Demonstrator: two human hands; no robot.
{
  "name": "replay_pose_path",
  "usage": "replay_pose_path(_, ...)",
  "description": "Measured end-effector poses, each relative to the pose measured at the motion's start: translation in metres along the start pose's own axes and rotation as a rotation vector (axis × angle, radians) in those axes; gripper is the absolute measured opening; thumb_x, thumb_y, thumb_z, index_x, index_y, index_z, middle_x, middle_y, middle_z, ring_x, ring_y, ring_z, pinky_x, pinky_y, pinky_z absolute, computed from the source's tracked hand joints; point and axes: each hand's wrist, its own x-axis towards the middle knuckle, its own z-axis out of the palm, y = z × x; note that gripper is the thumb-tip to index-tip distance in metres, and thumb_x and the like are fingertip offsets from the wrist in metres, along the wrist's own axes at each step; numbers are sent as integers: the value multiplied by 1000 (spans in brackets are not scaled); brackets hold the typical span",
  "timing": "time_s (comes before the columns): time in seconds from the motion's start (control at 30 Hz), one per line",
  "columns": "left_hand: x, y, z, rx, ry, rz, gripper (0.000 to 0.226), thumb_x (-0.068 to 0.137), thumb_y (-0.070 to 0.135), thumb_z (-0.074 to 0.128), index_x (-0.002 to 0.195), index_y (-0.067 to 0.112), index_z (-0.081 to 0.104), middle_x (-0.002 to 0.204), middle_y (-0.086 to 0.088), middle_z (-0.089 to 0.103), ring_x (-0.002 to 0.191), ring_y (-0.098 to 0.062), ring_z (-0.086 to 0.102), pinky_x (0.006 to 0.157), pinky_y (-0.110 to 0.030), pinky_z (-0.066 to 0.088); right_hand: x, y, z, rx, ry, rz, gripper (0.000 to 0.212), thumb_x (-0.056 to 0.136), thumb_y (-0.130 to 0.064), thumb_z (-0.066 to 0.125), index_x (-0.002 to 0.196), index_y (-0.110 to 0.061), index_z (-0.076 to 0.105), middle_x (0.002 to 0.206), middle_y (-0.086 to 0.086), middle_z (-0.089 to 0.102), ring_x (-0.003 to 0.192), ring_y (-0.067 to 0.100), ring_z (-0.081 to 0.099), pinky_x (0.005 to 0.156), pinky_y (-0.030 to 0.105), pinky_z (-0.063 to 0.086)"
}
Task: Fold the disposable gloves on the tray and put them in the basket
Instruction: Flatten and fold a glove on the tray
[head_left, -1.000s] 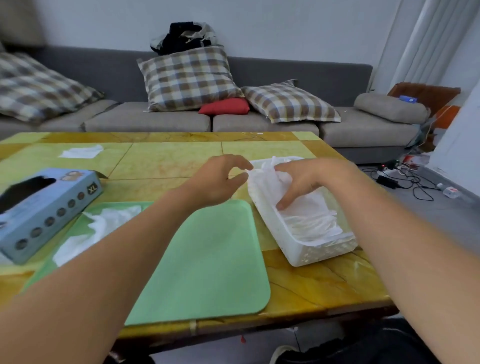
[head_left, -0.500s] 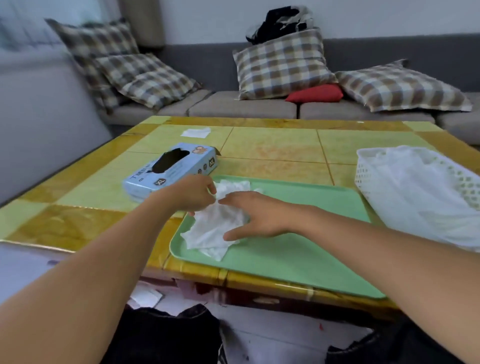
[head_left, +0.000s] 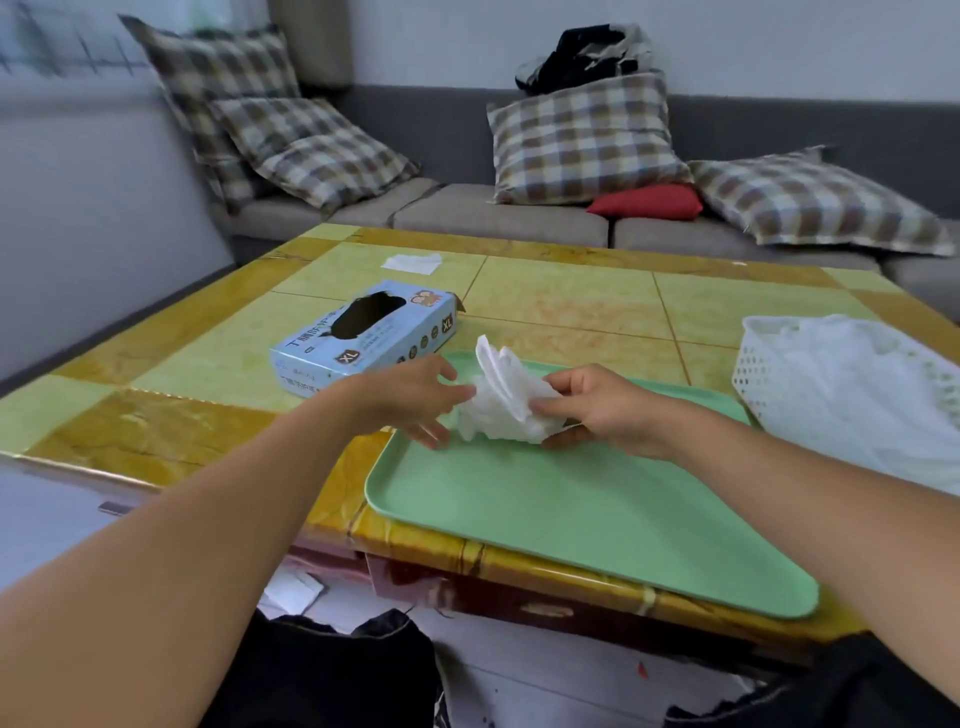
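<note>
Gloves (head_left: 501, 400), white and crumpled into one loose bundle, sit lifted over the far left corner of the green tray (head_left: 597, 519), held between both hands. The right hand (head_left: 605, 410) grasps the bundle from its right side, fingers curled into the thin plastic and thumb under it. The left hand (head_left: 415, 397) meets the bundle from its left side; its fingertips touch the plastic, with the lower fingers stretched toward the tray, and whether they pinch it or only touch it cannot be told. A flat flap of glove stands up above the bundle, tilted away from the person.

The tray lies on a yellow and green tiled table (head_left: 571, 306), its near edge hanging a little over the table's front edge. Just beyond the tray's far left corner lies a light blue glove box (head_left: 363, 332) marked XL, with a dark oval opening on top. To the right of the tray, just beside it, stands a white perforated basket (head_left: 763, 374) heaped with white plastic gloves (head_left: 872, 395). Farther back from the tray, past the glove box, a small white scrap (head_left: 410, 261) lies flat on the table.

Behind the table runs a grey sofa (head_left: 498, 213) with checked cushions (head_left: 582, 140) and a red cushion (head_left: 647, 201); dark clothes (head_left: 587, 57) are piled on its backrest.
</note>
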Motion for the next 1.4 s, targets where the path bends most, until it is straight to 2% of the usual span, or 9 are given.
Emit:
replay_pose_path(0.17,-5,22,5,-588,-197,-226,88,87,78,47,136,5,38,121,-30,61,96,-44,72,81,-48,60,-1,-1,1,277,29,124,29,103,-21,57,122,-1,66,110,15,72,95,25,69,91,39,60)
replay_pose_path(0.47,11,29,23,-693,-14,-55,32,99,-6,53,130,1,60,119,-17,69,94,-23,75,68,-27,62,-11,-16,0,379,-54,119,39,108,-28,42,136,-8,59,128,17,66,111,29,62,108,52,47)
replay_pose_path(0.6,15,28,17,-537,191,-56,42,95,-17,48,128,5,62,123,-16,64,94,-24,71,58,-24,60,-15,-20,-15,406,71,72,37,108,-28,44,132,-6,62,118,13,71,103,27,68,102,48,53)
replay_pose_path(0.8,13,19,12,-244,209,-72,32,88,-8,68,112,12,66,115,-12,62,93,-26,68,81,-40,62,-30,-33,-51,748,155,-84,38,106,-25,44,132,-6,64,119,10,71,96,22,66,90,37,53)
replay_pose_path(1.0,5,27,0,547,337,75,33,97,28,41,116,13,63,117,-9,60,97,-24,57,79,-36,50,-43,-37,-62,893,55,20,57,97,-57,51,126,-10,65,118,11,70,110,29,67,97,41,52)
replay_pose_path(1.07,-2,47,5,271,371,213,41,94,54,45,96,15,60,97,-1,58,85,-19,52,76,-37,41,-50,-38,-57,848,-28,20,78,83,-65,64,132,-6,63,126,15,67,115,31,65,100,43,52)
replay_pose_path(1.17,-18,80,28,-308,-8,218,62,76,74,66,115,25,63,114,7,66,108,-15,60,99,-39,46,-56,-38,-51,774,-113,-32,73,73,-28,87,136,-4,59,129,19,63,115,31,64,100,42,54)
replay_pose_path(1.27,-17,98,52,-496,-319,189,61,78,53,71,126,16,66,112,-2,74,105,-21,68,93,-37,50,-61,-37,-49,713,-103,-57,41,89,-10,66,129,-3,62,120,18,67,108,26,68,99,37,55)
replay_pose_path(1.4,-13,117,60,-657,-335,203,37,84,30,69,114,7,70,102,-8,77,89,-21,73,73,-30,58,-76,-43,-58,662,19,-50,35,96,-25,60,124,-6,67,115,15,72,103,24,70,98,37,54)
